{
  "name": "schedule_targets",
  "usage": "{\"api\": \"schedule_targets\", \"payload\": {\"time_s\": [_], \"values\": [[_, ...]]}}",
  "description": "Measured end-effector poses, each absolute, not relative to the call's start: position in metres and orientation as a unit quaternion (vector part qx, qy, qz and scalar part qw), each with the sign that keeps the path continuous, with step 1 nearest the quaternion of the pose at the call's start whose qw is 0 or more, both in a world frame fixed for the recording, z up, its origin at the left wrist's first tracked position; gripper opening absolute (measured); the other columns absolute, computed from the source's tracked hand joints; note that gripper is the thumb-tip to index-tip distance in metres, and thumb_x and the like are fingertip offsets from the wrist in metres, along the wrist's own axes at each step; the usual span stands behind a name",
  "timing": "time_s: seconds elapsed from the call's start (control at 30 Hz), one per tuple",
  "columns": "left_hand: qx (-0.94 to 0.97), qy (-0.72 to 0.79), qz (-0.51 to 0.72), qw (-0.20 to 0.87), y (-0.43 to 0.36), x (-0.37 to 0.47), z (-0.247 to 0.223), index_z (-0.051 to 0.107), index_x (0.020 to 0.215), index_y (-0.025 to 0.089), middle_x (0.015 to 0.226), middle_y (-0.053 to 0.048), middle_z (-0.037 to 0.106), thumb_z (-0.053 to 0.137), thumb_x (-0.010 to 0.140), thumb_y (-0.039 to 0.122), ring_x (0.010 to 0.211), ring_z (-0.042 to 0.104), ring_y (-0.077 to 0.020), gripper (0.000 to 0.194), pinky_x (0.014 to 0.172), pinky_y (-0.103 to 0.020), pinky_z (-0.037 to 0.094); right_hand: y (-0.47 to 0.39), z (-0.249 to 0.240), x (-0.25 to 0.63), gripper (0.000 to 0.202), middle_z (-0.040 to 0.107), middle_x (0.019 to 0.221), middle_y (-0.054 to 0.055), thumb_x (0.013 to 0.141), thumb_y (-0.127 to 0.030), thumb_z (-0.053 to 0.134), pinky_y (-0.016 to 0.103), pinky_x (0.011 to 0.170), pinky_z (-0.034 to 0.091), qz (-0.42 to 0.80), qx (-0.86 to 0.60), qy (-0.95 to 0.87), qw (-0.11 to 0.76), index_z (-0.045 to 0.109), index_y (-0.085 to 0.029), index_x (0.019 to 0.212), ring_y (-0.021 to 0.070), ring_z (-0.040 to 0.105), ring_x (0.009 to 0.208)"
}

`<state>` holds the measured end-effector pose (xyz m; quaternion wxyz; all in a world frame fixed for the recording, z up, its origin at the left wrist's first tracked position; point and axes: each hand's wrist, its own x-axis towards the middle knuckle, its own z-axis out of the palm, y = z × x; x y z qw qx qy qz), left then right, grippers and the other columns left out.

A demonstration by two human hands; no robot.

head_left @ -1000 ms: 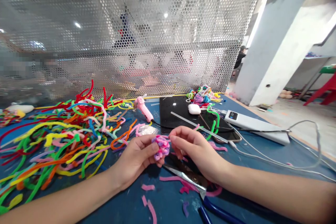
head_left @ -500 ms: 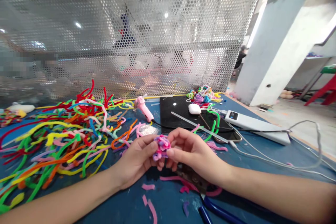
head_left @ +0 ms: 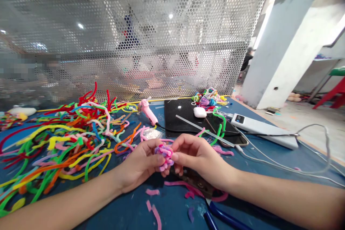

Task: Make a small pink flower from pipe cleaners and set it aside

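Between my two hands is a small bundle of curled pink and purple pipe cleaners (head_left: 165, 156). My left hand (head_left: 142, 163) grips its left side, thumb in front and fingers behind. My right hand (head_left: 198, 156) pinches its right edge between thumb and forefinger. Under my right hand lie pliers with blue handles (head_left: 226, 217), their dark head partly hidden by the hand. Cut pink pipe cleaner pieces (head_left: 153, 192) and a purple piece (head_left: 191, 214) lie on the blue table (head_left: 121, 212) in front of me.
A tangled heap of coloured pipe cleaners (head_left: 70, 140) covers the left side. Behind my hands are a pink glue gun (head_left: 147, 112), a black mat (head_left: 178, 115), a white earbud case (head_left: 199, 112) and a phone (head_left: 237, 138). A white power bank (head_left: 265, 131) trails cables on the right.
The pipe cleaner bundle has turned a little and shifted slightly left in my fingers. My left thumb now lies lower across it. Other things on the table stay where they were.
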<state>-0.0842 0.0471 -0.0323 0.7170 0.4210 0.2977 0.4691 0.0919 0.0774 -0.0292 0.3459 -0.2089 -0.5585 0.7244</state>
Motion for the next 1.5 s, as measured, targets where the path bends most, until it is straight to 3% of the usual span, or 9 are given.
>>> {"api": "schedule_targets", "payload": {"time_s": [0.27,0.43,0.7,0.9,1.03,1.17,1.27,1.37,1.5], "values": [[0.395,0.282,0.478,0.732,0.052,-0.087,-0.039,0.069,0.080,0.013,0.053,0.000,0.062,0.071,0.075,0.044,0.047,0.059,-0.0083,0.031,0.048,-0.017,0.051,0.081,-0.036,0.092,0.034,0.062,0.069,-0.003,0.065,-0.027,0.081,0.018,0.054,0.049,0.728,-0.198,-0.552,0.355,0.056,-0.014,0.084,0.0060,0.058,0.055],[0.401,0.263,0.489,0.729,0.055,-0.087,-0.040,0.069,0.095,0.014,0.080,-0.004,0.069,0.072,0.078,0.034,0.069,0.064,-0.0101,0.027,0.057,-0.018,0.054,0.083,-0.040,0.092,0.032,0.061,0.074,-0.004,0.067,-0.021,0.080,0.016,0.059,0.045,0.669,-0.220,-0.594,0.390,0.057,-0.017,0.088,0.0048,0.055,0.063],[0.417,0.277,0.476,0.723,0.052,-0.085,-0.039,0.064,0.093,0.017,0.074,-0.001,0.068,0.070,0.080,0.029,0.063,0.064,-0.0099,0.018,0.058,-0.021,0.055,0.073,-0.034,0.096,0.021,0.062,0.091,0.000,0.072,-0.017,0.072,0.022,0.064,0.046,0.474,-0.294,-0.705,0.438,0.061,-0.020,0.089,0.0127,0.059,0.082],[0.435,0.293,0.443,0.727,0.052,-0.087,-0.040,0.060,0.093,0.015,0.077,-0.003,0.068,0.069,0.080,0.033,0.066,0.066,-0.0119,0.024,0.061,-0.022,0.054,0.069,-0.027,0.097,0.023,0.059,0.069,-0.003,0.078,-0.035,0.069,0.021,0.053,0.039,0.512,-0.293,-0.719,0.369,0.053,-0.018,0.082,0.0102,0.052,0.060],[0.461,0.319,0.434,0.704,0.053,-0.087,-0.044,0.061,0.085,0.013,0.074,-0.001,0.063,0.073,0.076,0.037,0.064,0.061,-0.0101,0.028,0.062,-0.022,0.050,0.066,-0.024,0.101,0.032,0.049,0.062,-0.004,0.090,-0.043,0.051,0.021,0.051,0.028,0.410,-0.280,-0.816,0.297,0.047,-0.018,0.070,0.0085,0.041,0.056],[0.499,0.338,0.419,0.679,0.052,-0.085,-0.043,0.059,0.075,0.013,0.068,0.001,0.056,0.072,0.076,0.036,0.063,0.055,-0.0088,0.027,0.064,-0.022,0.048,0.064,-0.023,0.105,0.037,0.042,0.060,-0.004,0.094,-0.040,0.041,0.023,0.054,0.026,0.333,-0.267,-0.851,0.305,0.043,-0.017,0.064,0.0081,0.036,0.055],[0.538,0.330,0.408,0.659,0.047,-0.084,-0.039,0.059,0.089,0.017,0.076,0.001,0.057,0.068,0.080,0.040,0.068,0.057,-0.0104,0.026,0.063,-0.022,0.048,0.066,-0.024,0.106,0.040,0.036,0.057,-0.005,0.096,-0.034,0.034,0.022,0.053,0.026,0.378,-0.237,-0.825,0.346,0.037,-0.017,0.060,0.0074,0.032,0.053],[0.593,0.318,0.409,0.616,0.039,-0.085,-0.037,0.054,0.111,0.025,0.097,-0.002,0.057,0.064,0.080,0.047,0.077,0.057,-0.0121,0.040,0.066,-0.025,0.050,0.069,-0.026,0.105,0.042,0.032,0.053,-0.005,0.095,-0.033,0.035,0.023,0.049,0.023,0.420,-0.264,-0.791,0.357,0.033,-0.018,0.056,0.0074,0.028,0.050],[0.675,0.363,0.391,0.511,0.030,-0.086,-0.037,0.048,0.119,0.033,0.116,-0.003,0.051,0.077,0.069,0.040,0.093,0.056,-0.0161,0.059,0.076,-0.027,0.051,0.073,-0.028,0.102,0.042,0.035,0.053,-0.005,0.094,-0.033,0.038,0.023,0.049,0.024,0.440,-0.285,-0.781,0.338,0.035,-0.018,0.055,0.0076,0.030,0.051]]}}
